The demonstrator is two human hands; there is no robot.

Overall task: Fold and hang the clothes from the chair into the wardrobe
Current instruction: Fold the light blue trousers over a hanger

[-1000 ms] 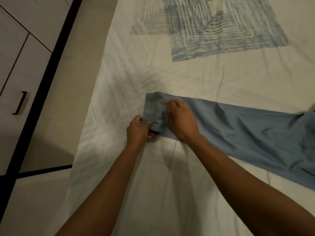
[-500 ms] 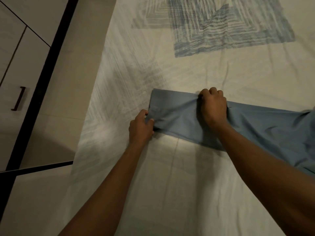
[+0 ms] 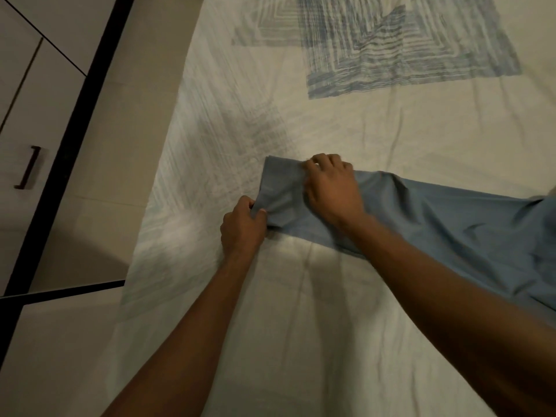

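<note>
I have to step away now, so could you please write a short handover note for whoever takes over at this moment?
Left hand: pinches the near corner of the garment's narrow end.
Right hand: fingers curled on the cloth at the far edge, just beyond that end.
Garment: blue, stretched flat across the bed sheet, running off to the right; its far end is out of view.
Done: laid out on the bed, end being straightened.
Left: fold it and put it in the wardrobe, left of the bed. The chair and any other clothes are not in view.

Blue garment (image 3: 451, 230) cut off at right edge
</note>
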